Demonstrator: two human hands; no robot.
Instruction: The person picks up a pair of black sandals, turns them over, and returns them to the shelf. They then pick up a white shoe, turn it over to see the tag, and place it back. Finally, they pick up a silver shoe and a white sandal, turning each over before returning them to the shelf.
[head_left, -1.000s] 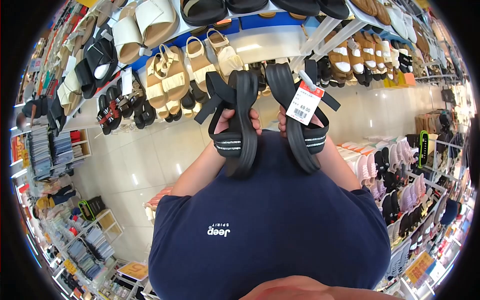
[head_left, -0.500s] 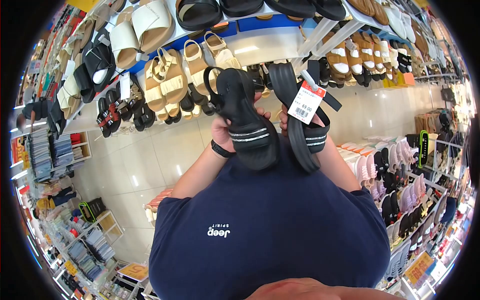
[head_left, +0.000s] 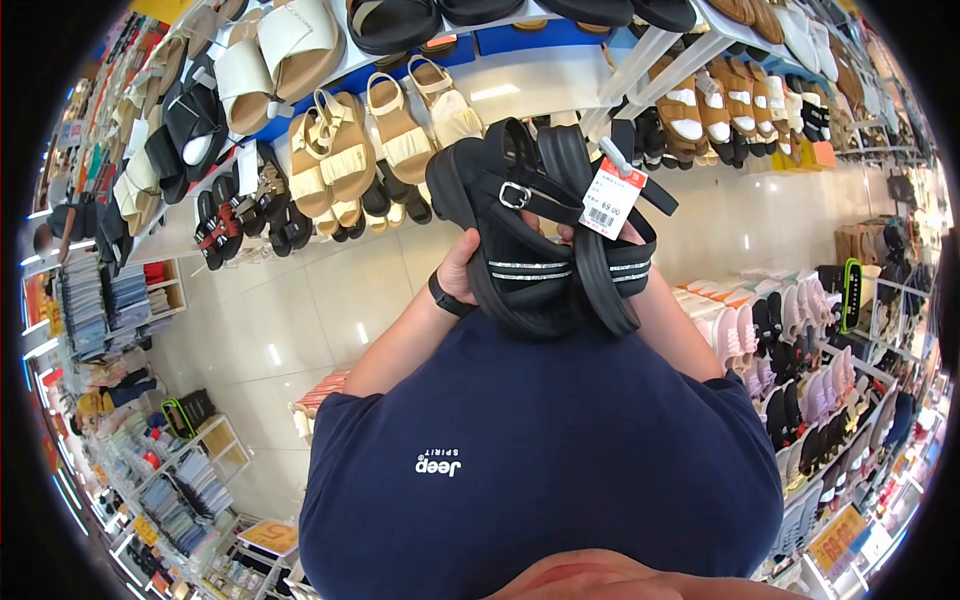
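Note:
My left hand (head_left: 459, 264), with a black watch (head_left: 447, 297) on its wrist, grips a black strappy sandal (head_left: 525, 255) by its thick sole. The sandal is turned on its side, showing a buckle and two glittery bands. Close beside it, my right hand (head_left: 632, 236) holds the matching sandal (head_left: 592, 280), also sideways. Most of the right hand is hidden behind that sandal and its price tag (head_left: 609, 203), which reads 69.00. The two sandals overlap or touch in front of my chest; exactly where is hard to see.
Ahead is a shelf with white slides (head_left: 297, 47) and black slides (head_left: 393, 22) on top, and cream sandals (head_left: 343, 150) below. Shoe racks with pink shoes (head_left: 738, 335) stand to the right. Folded clothes (head_left: 82, 305) fill shelving at the left, across a tiled floor (head_left: 270, 310).
The left hand's sandal has rotated from showing its insole to showing its buckled side, and has come closer to the other sandal. The right hand's sandal has barely moved.

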